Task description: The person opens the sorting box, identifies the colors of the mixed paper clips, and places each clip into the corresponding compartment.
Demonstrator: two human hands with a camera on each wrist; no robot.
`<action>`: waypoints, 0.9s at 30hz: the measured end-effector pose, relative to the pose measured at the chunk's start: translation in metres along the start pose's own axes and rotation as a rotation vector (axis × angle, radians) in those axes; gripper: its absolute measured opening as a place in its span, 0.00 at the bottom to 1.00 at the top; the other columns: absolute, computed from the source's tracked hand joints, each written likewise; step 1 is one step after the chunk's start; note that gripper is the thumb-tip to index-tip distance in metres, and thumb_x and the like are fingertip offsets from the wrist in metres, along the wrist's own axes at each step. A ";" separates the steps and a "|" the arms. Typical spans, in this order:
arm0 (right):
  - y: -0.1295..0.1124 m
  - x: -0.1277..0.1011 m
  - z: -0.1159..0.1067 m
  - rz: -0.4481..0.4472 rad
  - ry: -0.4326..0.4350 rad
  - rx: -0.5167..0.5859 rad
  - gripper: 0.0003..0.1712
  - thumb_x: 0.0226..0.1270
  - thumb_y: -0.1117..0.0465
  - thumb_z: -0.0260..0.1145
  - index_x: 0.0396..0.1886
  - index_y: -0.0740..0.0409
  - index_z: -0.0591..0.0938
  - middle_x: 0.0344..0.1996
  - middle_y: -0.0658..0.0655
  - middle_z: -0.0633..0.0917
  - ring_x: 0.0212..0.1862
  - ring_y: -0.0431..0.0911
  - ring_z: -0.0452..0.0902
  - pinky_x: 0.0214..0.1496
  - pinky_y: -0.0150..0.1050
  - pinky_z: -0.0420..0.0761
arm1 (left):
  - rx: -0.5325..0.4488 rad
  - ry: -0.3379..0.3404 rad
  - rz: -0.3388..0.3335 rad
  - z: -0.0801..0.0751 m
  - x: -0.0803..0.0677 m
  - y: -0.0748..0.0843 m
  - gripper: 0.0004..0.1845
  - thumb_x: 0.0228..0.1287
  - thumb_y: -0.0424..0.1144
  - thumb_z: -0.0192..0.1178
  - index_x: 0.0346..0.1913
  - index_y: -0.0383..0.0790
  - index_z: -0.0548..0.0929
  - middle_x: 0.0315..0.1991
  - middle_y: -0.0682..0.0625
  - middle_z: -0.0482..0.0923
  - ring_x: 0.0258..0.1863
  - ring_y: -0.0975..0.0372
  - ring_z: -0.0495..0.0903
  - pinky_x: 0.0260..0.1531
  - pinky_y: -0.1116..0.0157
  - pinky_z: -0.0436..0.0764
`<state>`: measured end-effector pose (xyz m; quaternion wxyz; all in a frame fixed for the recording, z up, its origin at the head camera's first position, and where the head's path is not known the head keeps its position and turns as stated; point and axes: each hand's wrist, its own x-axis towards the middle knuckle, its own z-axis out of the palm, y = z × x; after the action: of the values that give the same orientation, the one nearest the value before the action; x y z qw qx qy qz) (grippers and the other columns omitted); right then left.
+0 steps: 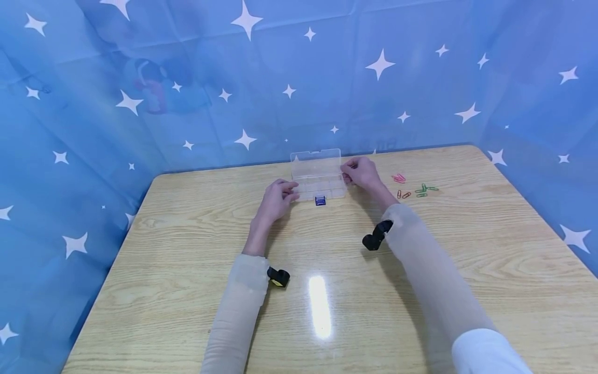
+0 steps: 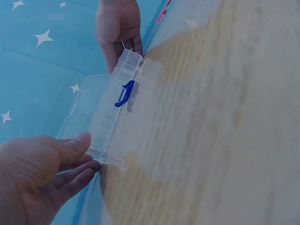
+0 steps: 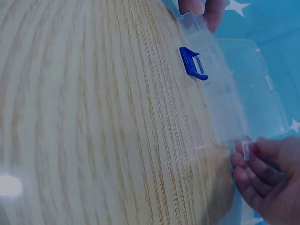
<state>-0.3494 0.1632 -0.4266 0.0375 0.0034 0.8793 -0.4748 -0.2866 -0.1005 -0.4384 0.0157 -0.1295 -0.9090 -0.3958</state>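
A clear plastic compartment box point(image 1: 322, 186) stands at the table's far edge, its lid point(image 1: 316, 165) tilted back toward the curtain. A blue latch point(image 1: 320, 200) juts from the front of the box. My left hand point(image 1: 275, 200) grips the box's left end, thumb above and fingers low beside the corner, as the left wrist view shows. At the opposite end, my right hand point(image 1: 362, 172) pinches a small clear plastic piece point(image 3: 246, 151) between thumb and fingers, right beside the box wall.
Pink paper clips point(image 1: 398, 178), red paper clips point(image 1: 404, 195) and several green paper clips point(image 1: 422, 190) lie on the wooden table point(image 1: 187, 259) to the right of my right hand. A blue starry curtain point(image 1: 210, 67) hangs directly behind the box.
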 end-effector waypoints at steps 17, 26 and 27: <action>0.006 -0.013 -0.021 -0.081 -0.050 -0.078 0.18 0.79 0.56 0.58 0.52 0.67 0.83 0.42 0.66 0.86 0.42 0.55 0.82 0.41 0.41 0.81 | 0.011 -0.052 0.023 -0.003 -0.001 0.001 0.20 0.73 0.34 0.61 0.65 0.32 0.79 0.54 0.38 0.78 0.51 0.51 0.81 0.55 0.60 0.80; 0.011 -0.018 -0.041 -0.157 -0.069 -0.145 0.20 0.80 0.54 0.57 0.53 0.67 0.83 0.43 0.65 0.86 0.45 0.57 0.82 0.42 0.40 0.78 | 0.034 -0.070 0.039 -0.005 -0.002 0.002 0.21 0.74 0.34 0.61 0.65 0.31 0.78 0.54 0.38 0.78 0.51 0.51 0.80 0.54 0.58 0.80; 0.012 -0.019 -0.043 -0.165 -0.077 -0.152 0.20 0.80 0.54 0.57 0.54 0.66 0.82 0.43 0.65 0.86 0.45 0.57 0.82 0.42 0.41 0.78 | 0.037 -0.074 0.041 -0.005 -0.002 0.002 0.21 0.74 0.35 0.61 0.65 0.32 0.78 0.54 0.38 0.78 0.51 0.51 0.80 0.54 0.58 0.80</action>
<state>-0.3329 0.2061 -0.4119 0.0324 -0.0901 0.9080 -0.4078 -0.2850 -0.1035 -0.4338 -0.0072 -0.1622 -0.9134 -0.3733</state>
